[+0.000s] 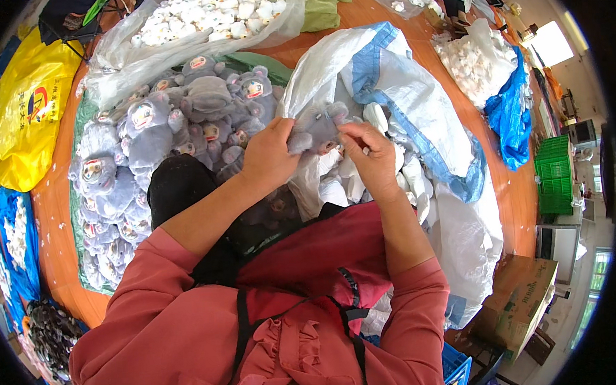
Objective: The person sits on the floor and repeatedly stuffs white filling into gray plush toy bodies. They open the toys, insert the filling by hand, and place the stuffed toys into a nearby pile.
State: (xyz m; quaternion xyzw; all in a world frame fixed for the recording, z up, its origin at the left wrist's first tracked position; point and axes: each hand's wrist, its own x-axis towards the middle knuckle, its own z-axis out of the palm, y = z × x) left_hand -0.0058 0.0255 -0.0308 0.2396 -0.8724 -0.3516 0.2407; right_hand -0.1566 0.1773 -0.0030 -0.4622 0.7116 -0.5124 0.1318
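Note:
A small grey plush toy [317, 128] with round ears is held up in front of me, over the edge of an open white-and-blue woven bag [452, 143]. My left hand [270, 153] is closed on the toy's left side. At its right side, the thumb and fingers of my right hand [372, 153] pinch together against the fabric. Whether a thread or needle is between them is too small to tell. White stuffed pieces [415, 176] fill the bag below my right hand. To the left lies a heap of grey plush toys [138, 145] with printed faces.
A clear plastic sack of white pieces [208, 16] lies beyond the heap. A yellow bag [29, 113] is at far left. On the right stand a blue bag [512, 122], green crates [554, 176] and a cardboard box [516, 300].

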